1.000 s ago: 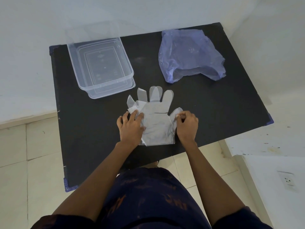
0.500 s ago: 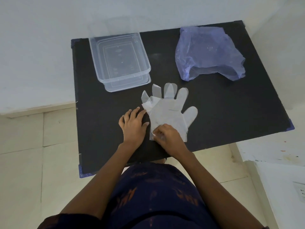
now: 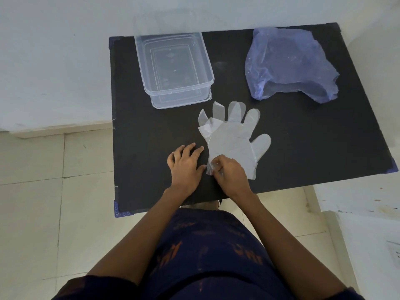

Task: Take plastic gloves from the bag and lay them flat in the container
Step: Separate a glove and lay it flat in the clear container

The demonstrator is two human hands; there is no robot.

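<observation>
Glove cuff [image 3: 211,168] under right-hand fingers [image 3: 218,167]

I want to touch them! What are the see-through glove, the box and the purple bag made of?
The glove looks like very thin, filmy plastic: the dark table shows through it and it creases. The container seems clear, stiffer, glossy plastic, keeping straight walls and a rim. The bag looks like soft, crinkly, translucent purple plastic film, slumped and wrinkled.

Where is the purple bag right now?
In the head view, the purple plastic bag lies crumpled at the far right of the black table, to the right of the clear container and beyond the plastic glove.
</observation>
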